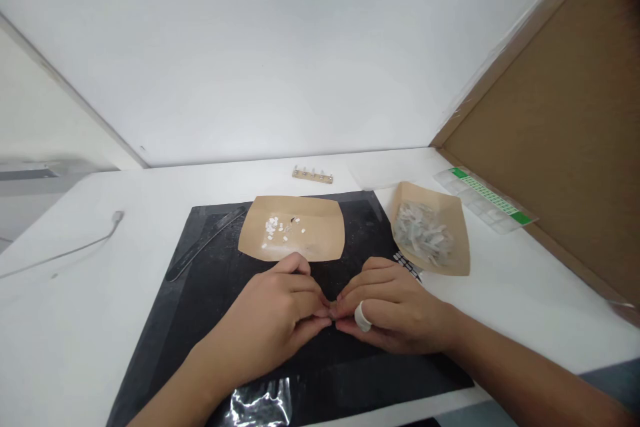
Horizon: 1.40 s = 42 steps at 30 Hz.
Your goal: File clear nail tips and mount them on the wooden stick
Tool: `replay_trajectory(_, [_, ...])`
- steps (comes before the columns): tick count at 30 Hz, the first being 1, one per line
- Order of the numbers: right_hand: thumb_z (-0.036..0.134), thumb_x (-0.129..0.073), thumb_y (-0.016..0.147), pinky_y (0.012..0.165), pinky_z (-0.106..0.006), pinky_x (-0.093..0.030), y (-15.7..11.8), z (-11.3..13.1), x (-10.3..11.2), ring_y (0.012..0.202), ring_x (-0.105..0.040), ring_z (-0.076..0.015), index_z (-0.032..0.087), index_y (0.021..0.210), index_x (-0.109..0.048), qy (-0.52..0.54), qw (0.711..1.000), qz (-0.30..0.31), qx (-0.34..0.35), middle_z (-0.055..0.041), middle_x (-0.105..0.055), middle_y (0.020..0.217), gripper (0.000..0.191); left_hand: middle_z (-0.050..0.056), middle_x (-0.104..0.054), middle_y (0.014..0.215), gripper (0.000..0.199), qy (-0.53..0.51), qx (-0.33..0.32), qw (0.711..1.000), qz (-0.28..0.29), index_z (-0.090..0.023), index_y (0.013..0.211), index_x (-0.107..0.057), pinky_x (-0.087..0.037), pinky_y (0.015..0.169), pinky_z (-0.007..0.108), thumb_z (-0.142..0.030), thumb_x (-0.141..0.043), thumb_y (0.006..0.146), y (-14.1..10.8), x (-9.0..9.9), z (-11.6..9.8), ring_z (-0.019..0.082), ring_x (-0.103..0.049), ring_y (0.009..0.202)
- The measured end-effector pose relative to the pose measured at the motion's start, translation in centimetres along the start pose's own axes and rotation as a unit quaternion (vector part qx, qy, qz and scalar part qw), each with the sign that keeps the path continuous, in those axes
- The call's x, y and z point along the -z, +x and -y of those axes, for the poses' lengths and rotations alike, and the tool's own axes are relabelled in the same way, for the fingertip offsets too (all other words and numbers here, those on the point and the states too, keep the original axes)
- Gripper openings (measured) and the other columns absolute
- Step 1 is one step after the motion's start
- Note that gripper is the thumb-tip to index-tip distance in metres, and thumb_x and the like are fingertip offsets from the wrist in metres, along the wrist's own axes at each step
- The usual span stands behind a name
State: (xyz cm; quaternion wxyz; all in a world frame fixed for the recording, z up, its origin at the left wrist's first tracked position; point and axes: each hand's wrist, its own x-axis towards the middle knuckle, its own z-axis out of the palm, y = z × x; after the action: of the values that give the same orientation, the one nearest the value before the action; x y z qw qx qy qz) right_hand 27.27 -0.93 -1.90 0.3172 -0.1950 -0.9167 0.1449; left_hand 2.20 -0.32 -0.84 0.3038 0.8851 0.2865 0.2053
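My left hand (283, 307) and my right hand (387, 307) meet over a black mat (210, 320), fingertips almost touching. Both hands are closed in a pinch. Whatever lies between the fingertips is too small and too covered to name. A white band wraps one finger of my right hand. Just beyond my left hand is a brown paper tray (325, 227) holding small white pieces (273, 225). Past my right hand stands a second paper tray (463, 240), filled with thin translucent strips (425, 230). Partly hidden beside it are small white pieces in rows (407, 265).
Dark tweezers (205, 245) lie on the mat's left side. A small strip with upright clear pieces (313, 175) sits at the back. A clear compartment box with a green label (490, 199) is at right, by a brown panel (560, 113). A cable (75, 252) crosses the left. Clear plastic (260, 403) lies in front.
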Motion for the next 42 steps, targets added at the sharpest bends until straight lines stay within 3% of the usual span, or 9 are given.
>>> replay_trajectory(8, [0.018, -0.072, 0.094, 0.07, -0.031, -0.045, -0.4, 0.1, -0.3, 0.088, -0.074, -0.0119, 0.021, 0.078, -0.057, -0.058, 0.998, 0.011, 0.033, 0.0018, -0.08, 0.101, 0.021, 0.0, -0.077, 0.091, 0.014, 0.014, -0.009, 1.0, -0.016, -0.023, 0.094, -0.078, -0.051, 0.09, 0.038, -0.023, -0.065, 0.1, 0.2, -0.6, -0.2, 0.02, -0.057, 0.092])
replay_trajectory(14, [0.018, -0.07, 0.095, 0.067, -0.032, -0.041, -0.4, 0.6, -0.6, 0.084, -0.073, -0.0104, 0.021, 0.076, -0.056, -0.084, 0.996, -0.004, 0.025, 0.0041, -0.081, 0.098, 0.024, 0.001, -0.076, 0.092, 0.018, 0.022, -0.011, 1.0, -0.019, -0.02, 0.085, -0.074, -0.051, 0.078, 0.034, -0.019, -0.063, 0.1, 0.1, -0.7, -0.7, 0.021, -0.053, 0.095])
replay_trajectory(20, [0.017, -0.069, 0.094, 0.068, -0.035, -0.039, -0.2, 0.9, -0.6, 0.086, -0.073, -0.012, 0.022, 0.075, -0.055, -0.093, 0.996, 0.006, 0.013, 0.004, -0.081, 0.098, 0.024, 0.003, -0.071, 0.09, 0.02, 0.056, -0.039, 0.998, -0.009, -0.018, 0.086, -0.07, -0.051, 0.08, 0.036, -0.018, -0.058, 0.102, 0.6, -0.4, -0.8, 0.021, -0.05, 0.093])
replay_trajectory(29, [0.013, -0.056, 0.085, 0.067, -0.04, -0.031, 0.0, 1.2, -1.2, 0.077, -0.065, -0.017, 0.021, 0.075, -0.048, -0.086, 0.996, 0.025, -0.016, 0.002, -0.07, 0.073, 0.015, 0.005, -0.06, 0.087, 0.02, 0.139, -0.059, 0.988, 0.02, -0.016, 0.08, -0.061, -0.048, 0.079, 0.041, -0.013, -0.058, 0.099, 0.7, -1.2, -0.8, 0.022, -0.045, 0.089])
replay_trajectory(42, [0.016, -0.052, 0.08, 0.063, -0.039, -0.027, 1.0, 1.1, -0.8, 0.067, -0.051, -0.016, 0.021, 0.072, -0.043, -0.071, 0.996, 0.038, -0.025, 0.0018, -0.055, 0.064, 0.013, 0.003, -0.056, 0.077, 0.026, 0.151, -0.056, 0.987, 0.001, -0.018, 0.07, -0.052, -0.04, 0.065, 0.038, -0.01, -0.057, 0.094, 0.8, -1.6, -0.8, 0.02, -0.043, 0.078])
